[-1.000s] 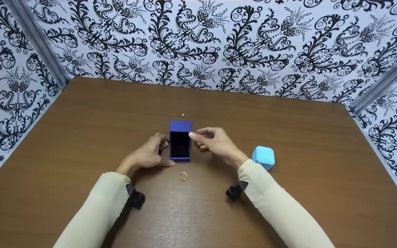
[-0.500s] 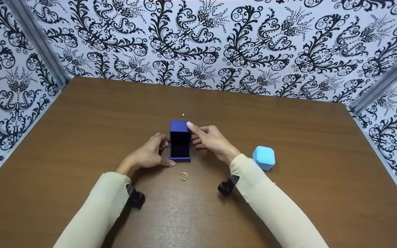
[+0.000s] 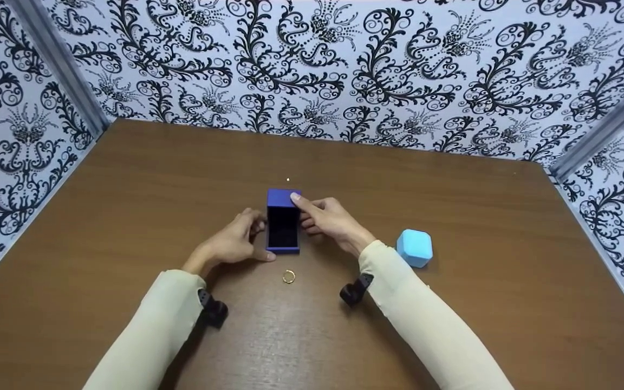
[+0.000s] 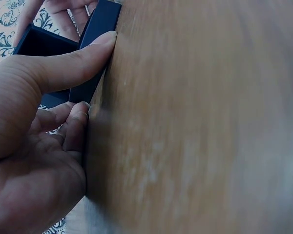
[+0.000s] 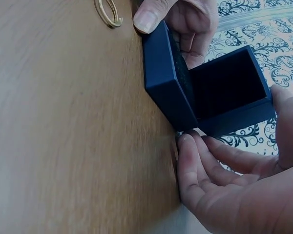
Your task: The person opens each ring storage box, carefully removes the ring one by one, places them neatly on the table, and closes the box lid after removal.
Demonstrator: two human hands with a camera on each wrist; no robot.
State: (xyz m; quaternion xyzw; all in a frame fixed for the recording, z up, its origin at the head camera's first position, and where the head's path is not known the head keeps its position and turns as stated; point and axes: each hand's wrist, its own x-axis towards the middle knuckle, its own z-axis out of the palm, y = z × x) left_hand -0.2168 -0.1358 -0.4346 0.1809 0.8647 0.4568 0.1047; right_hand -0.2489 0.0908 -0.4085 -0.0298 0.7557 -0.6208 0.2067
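Note:
A dark blue ring box [image 3: 283,251] with a black lining stands on the table, its lid [image 3: 278,197] raised at the back. My left hand [image 3: 233,241] holds the base from the left: the thumb [image 4: 90,57] lies at the front edge and the fingers curl along the side. At the right, my right hand [image 3: 336,223] has its thumb on top of the lid and its other fingers bent beside the box. In the right wrist view those fingers [image 5: 188,158] meet the base's side. A gold ring [image 5: 118,22] lies on the table in front of the box.
A light blue rounded cube [image 3: 415,248] sits on the wooden table [image 3: 182,179], right of the right wrist. A tiny bright speck [image 3: 288,179] shows behind the box. Patterned walls [image 3: 312,70] border the table's back and sides.
My right hand has moved left and up to the lid, its thumb now on the lid's top. The left hand, the box and the ring stay in place.

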